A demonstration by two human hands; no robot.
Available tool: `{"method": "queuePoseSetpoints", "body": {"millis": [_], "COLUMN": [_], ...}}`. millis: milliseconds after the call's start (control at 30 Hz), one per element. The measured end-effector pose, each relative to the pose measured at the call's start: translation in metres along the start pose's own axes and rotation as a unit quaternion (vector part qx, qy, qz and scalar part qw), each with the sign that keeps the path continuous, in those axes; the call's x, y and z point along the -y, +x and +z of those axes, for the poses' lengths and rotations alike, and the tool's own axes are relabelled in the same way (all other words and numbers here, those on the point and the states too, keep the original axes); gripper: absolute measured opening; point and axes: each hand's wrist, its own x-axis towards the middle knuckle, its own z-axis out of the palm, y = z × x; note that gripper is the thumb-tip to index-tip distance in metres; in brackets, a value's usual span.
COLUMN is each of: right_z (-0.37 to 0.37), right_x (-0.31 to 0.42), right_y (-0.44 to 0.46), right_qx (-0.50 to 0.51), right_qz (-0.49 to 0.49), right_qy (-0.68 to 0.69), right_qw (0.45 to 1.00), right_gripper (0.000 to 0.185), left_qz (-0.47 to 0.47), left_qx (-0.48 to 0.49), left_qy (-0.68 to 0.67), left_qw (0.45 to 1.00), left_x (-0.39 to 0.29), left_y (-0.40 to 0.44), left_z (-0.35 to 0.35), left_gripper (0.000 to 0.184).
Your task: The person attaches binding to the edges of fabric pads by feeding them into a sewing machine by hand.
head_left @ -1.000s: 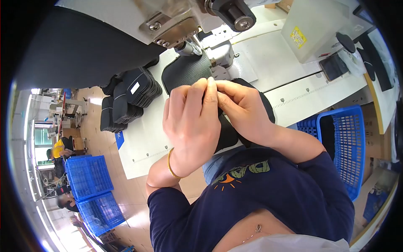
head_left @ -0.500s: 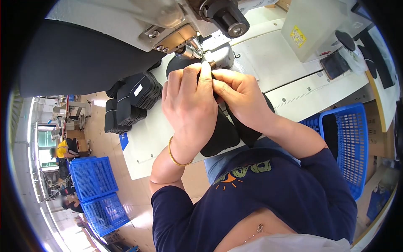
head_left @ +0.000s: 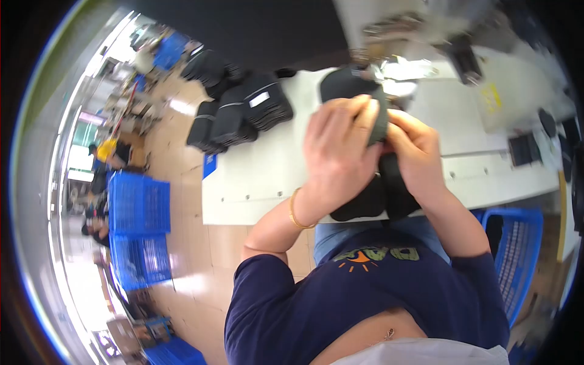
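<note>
Hands [head_left: 342,141] close together pinched a dark fabric piece [head_left: 350,85] at the desk's [head_left: 261,182] far side, near a blurred machine [head_left: 392,27]; I judged light, even tension best.

**Left hand [head_left: 342,146] and right hand [head_left: 421,157] drawn close at the fingertips**

From where I stand, both sets of fingers are bent into a pinch, tips just beside one another. The left shows its back, knuckles up, fingers bunched. Across from them, the right index finger [head_left: 410,123] points back toward the left fingertips, its thumb tucked on the body side; blur softens the outlines. Each wrist lies behind its own fingers, nearer the torso. Farther back, the left forearm [head_left: 272,234] and right forearm [head_left: 457,225] spread outward to bent elbows, slanting inward toward the fingers.
</note>
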Motion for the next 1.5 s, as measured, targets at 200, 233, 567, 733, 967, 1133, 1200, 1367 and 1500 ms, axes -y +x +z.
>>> {"method": "queuePoseSetpoints", "body": {"millis": [200, 233, 567, 733, 967, 1133, 1200, 1367, 1500], "right_z": [-0.007, -0.011, -0.067, -0.078, -0.090, -0.081, -0.074, -0.083, -0.092], "right_x": [-0.012, -0.016, -0.038, -0.047, -0.065, -0.075, -0.070, -0.074, -0.067], "right_y": [0.000, -0.002, -0.032, -0.035, -0.056, -0.072, -0.071, -0.063, -0.049], "right_qx": [0.003, -0.002, -0.013, -0.017, -0.047, -0.093, -0.097, -0.083, -0.103], "right_qz": [0.006, 0.001, -0.053, -0.084, -0.015, -0.120, -0.193, -0.230, -0.217], "right_qy": [0.038, 0.033, -0.445, -0.504, -0.449, -0.493, -0.523, -0.525, -0.440], "right_qw": [0.999, 0.999, 0.894, 0.859, 0.892, 0.857, 0.824, 0.815, 0.865], "right_gripper": [0.031, 0.032, 0.052, 0.067, 0.056, 0.040, 0.034, 0.022, 0.016], "left_qz": [-0.243, -0.339, -0.413, -0.274, -0.399, -0.344, -0.287, -0.337, -0.433], "left_qx": [-0.040, -0.108, 0.050, 0.074, 0.246, 0.205, 0.143, 0.185, 0.246], "left_qy": [-0.189, -0.281, -0.602, -0.238, -0.074, -0.075, -0.040, -0.024, -0.135], "left_qw": [0.950, 0.891, 0.682, 0.929, 0.880, 0.913, 0.946, 0.923, 0.856], "left_x": [0.022, 0.021, 0.155, 0.168, 0.025, 0.003, -0.001, -0.012, 0.001], "left_y": [-0.026, -0.025, 0.042, 0.042, -0.092, -0.107, -0.107, -0.104, -0.079], "left_z": [0.000, 0.011, 0.077, 0.098, -0.013, 0.004, 0.011, 0.011, -0.010], "left_gripper": [0.089, 0.076, 0.092, 0.086, 0.094, 0.089, 0.081, 0.069, 0.053]}}
